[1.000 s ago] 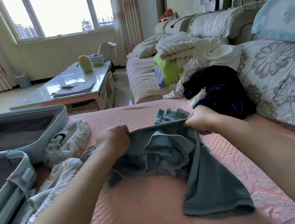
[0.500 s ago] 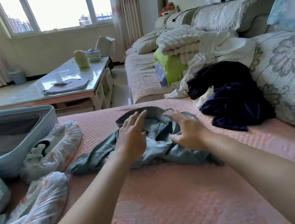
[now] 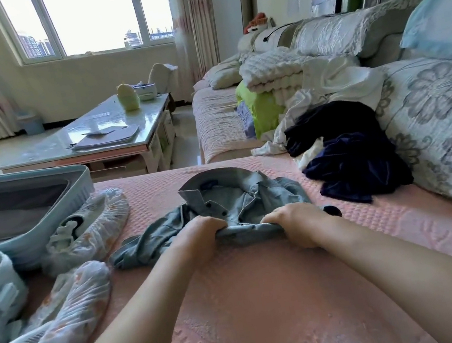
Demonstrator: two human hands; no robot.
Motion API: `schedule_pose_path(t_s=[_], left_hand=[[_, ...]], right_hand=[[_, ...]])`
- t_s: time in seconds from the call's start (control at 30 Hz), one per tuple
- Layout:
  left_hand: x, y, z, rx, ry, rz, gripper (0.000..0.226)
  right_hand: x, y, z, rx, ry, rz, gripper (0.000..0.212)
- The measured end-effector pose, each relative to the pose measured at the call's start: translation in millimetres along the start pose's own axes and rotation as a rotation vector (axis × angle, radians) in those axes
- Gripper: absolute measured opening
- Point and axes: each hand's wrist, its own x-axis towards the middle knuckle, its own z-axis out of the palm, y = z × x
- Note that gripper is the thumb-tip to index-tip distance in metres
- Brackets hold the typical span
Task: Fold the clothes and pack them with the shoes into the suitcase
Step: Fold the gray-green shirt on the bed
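Note:
A grey-blue collared shirt point(image 3: 241, 198) lies crumpled on the pink sofa cover, collar pointing away from me. My left hand point(image 3: 200, 238) and my right hand point(image 3: 296, 224) each grip its near edge, fingers curled into the cloth. An open light-blue suitcase point(image 3: 78, 190) sits at the left. Two shoes in clear plastic covers lie beside it, one point(image 3: 91, 230) by the suitcase wall and one point(image 3: 64, 318) nearer me. A dark navy garment point(image 3: 353, 168) is heaped at the right against the sofa back.
White clothes point(image 3: 333, 87), a folded cream blanket point(image 3: 271, 74) and a lime-green item point(image 3: 262, 108) pile up further along the sofa. A glass-topped coffee table point(image 3: 52, 158) stands beyond the suitcase. Floral cushions point(image 3: 443, 117) line the right side.
A second ago both hands held the shirt bunched up in the air. Then they laid it down and spread open over it. Now both grip its near edge.

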Motion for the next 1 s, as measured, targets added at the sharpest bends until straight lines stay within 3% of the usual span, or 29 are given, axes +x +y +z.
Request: schedule_pose_path(t_s=[0.17, 0.27, 0.33, 0.47, 0.53, 0.57, 0.67, 0.73, 0.83, 0.93, 1.0], left_hand=[[-40.0, 17.9, -33.8, 0.111, -0.196, 0.006, 0.031], [-72.1, 28.9, -47.8, 0.127, -0.361, -0.016, 0.015], [-95.7, 35.3, -53.9, 0.14, -0.528, -0.049, 0.019], [-128.4, 39.9, -60.1, -0.236, -0.794, -0.202, 0.034], [-133.6, 38.7, -62.5, -0.469, -0.727, -0.248, 0.043], [-132.9, 36.1, -62.5, -0.5, -0.62, -0.22, 0.04], [-123.2, 18.0, -60.9, -0.249, -0.222, -0.104, 0.04], [-117.4, 1.2, -53.7, -0.04, -0.139, -0.096, 0.058], [-114.9, -14.3, -41.7, 0.075, -0.234, -0.141, 0.075], [-110.3, -21.7, -33.1, 0.187, -0.225, -0.216, 0.066], [-106.0, -22.2, -30.8, 0.336, -0.219, -0.258, 0.059]], right_hand=[[-38.2, -27.6, -21.5, 0.095, -0.114, 0.028, 0.054], [-65.7, -48.8, -39.1, 0.212, -0.296, 0.013, 0.052], [-84.1, -63.4, -47.9, 0.257, -0.435, 0.015, 0.045], [-97.2, -80.4, -45.4, 0.425, -0.657, 0.057, 0.025], [-92.2, -82.2, -42.8, 0.602, -0.657, 0.098, 0.021], [-88.2, -82.7, -41.5, 0.636, -0.553, 0.105, 0.019], [-72.2, -79.8, -35.3, 0.4, 0.0, 0.12, 0.019], [-60.8, -78.8, -29.3, 0.292, 0.163, 0.155, 0.019], [-45.9, -79.7, -22.3, 0.267, 0.113, 0.219, 0.037], [-35.5, -81.0, -14.5, 0.205, -0.03, 0.324, 0.071], [-31.8, -82.3, -12.1, 0.202, -0.053, 0.372, 0.06]])
